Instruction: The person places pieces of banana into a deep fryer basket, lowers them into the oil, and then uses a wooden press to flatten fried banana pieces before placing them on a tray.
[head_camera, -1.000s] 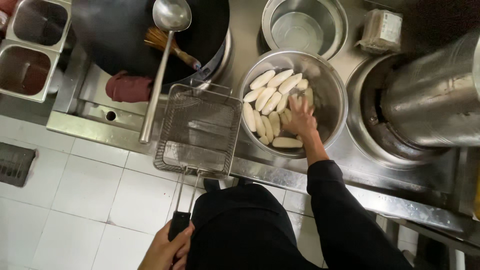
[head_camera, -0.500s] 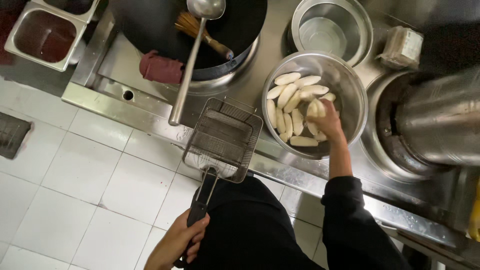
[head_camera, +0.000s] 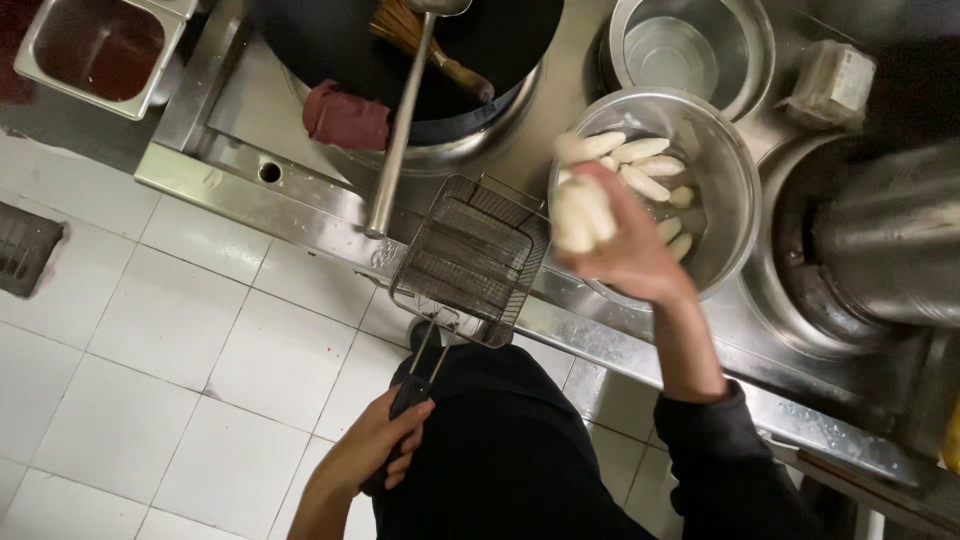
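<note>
Where a steel counter (head_camera: 300, 215) meets a white tile floor (head_camera: 150, 350), a kitchen w/ a big wok (head_camera: 330, 40) is seen. Pale dough pieces (head_camera: 583, 213) are gripped by the right hand (head_camera: 620, 245), just above a metal bowl (head_camera: 735, 200). A wire fry basket (head_camera: 470, 258) is held by its handle in the closed left hand (head_camera: 385, 445), beside the bowl.

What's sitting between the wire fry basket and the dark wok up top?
In the head view, the long steel ladle handle slants across the stretch between the wire fry basket and the dark wok, with a reddish cloth on the wok's rim.
</note>
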